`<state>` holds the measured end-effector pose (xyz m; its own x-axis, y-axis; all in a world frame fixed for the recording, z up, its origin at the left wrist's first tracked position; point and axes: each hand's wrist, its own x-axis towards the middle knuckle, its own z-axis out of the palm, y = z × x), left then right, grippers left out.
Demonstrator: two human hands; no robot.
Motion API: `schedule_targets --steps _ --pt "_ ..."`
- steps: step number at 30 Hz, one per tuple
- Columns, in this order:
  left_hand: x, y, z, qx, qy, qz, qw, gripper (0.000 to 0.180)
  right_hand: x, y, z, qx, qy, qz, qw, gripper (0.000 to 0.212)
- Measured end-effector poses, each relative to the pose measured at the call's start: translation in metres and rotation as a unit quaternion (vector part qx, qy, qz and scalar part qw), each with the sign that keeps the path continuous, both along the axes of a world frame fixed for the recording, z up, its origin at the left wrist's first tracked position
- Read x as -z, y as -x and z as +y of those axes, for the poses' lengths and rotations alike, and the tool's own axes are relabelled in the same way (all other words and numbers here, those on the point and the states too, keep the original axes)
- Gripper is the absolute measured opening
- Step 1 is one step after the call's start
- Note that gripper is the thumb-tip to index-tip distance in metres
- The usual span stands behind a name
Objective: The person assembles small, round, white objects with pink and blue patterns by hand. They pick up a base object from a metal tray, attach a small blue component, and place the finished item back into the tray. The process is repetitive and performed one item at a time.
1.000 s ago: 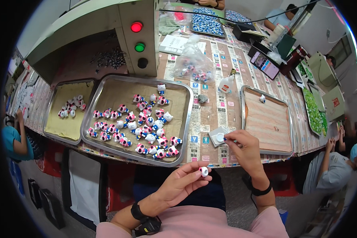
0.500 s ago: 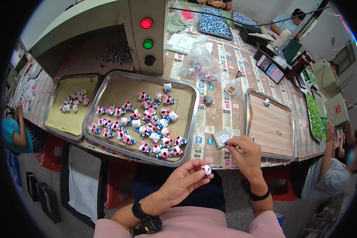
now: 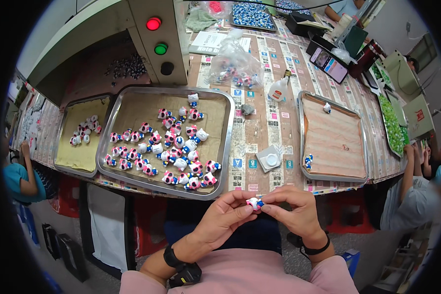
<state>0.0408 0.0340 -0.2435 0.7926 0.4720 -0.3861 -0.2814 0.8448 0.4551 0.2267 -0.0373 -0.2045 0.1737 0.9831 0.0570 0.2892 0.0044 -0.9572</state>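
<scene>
My left hand pinches the white-and-pink head of a small figurine in front of my body. From the other side, my right hand grips the figurine's blue body between thumb and fingers. Head and body meet; whether they are fixed together I cannot tell. Just beyond my hands, a small round white dish rests on a pale square pad. A large metal tray to the left bears several pink, white and blue figurines.
A smaller tray at far left carries white heads. The right-hand tray holds two small figures. Behind stand a white bottle, a plastic bag of figurines, a phone and a machine with lit buttons. People sit both sides.
My right hand has come from beside the white dish to my left hand, bringing the small blue body against the head. The view has shifted slightly.
</scene>
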Motion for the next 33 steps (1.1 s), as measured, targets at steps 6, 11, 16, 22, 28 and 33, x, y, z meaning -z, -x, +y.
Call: schedule_targets --steps 6,11,16,22,28,33 --pt "0.008 -0.001 -0.006 -0.011 -0.024 0.017 1.000 0.028 0.008 -0.002 -0.004 -0.014 -0.034 -0.014 0.999 0.018" --pt "0.009 0.001 -0.005 -0.004 -0.066 0.018 0.998 0.029 0.008 0.001 -0.002 -0.017 -0.040 -0.015 0.999 0.018" --pt "0.002 0.009 -0.001 0.015 -0.070 0.012 0.997 0.029 0.002 0.005 -0.003 -0.029 -0.049 -0.024 0.998 0.021" --pt "-0.032 0.048 0.053 -0.046 -0.302 0.104 0.946 0.028 -0.012 0.015 0.007 0.021 -0.111 -0.092 0.989 0.027" --pt "-0.025 0.120 0.181 -0.210 -0.694 0.476 0.497 0.023 0.001 0.009 -0.003 0.019 -0.091 -0.103 0.990 0.018" --pt "0.006 0.152 0.229 -0.138 -0.716 0.523 0.441 0.017 0.005 0.017 -0.003 -0.003 -0.077 -0.090 0.993 0.017"
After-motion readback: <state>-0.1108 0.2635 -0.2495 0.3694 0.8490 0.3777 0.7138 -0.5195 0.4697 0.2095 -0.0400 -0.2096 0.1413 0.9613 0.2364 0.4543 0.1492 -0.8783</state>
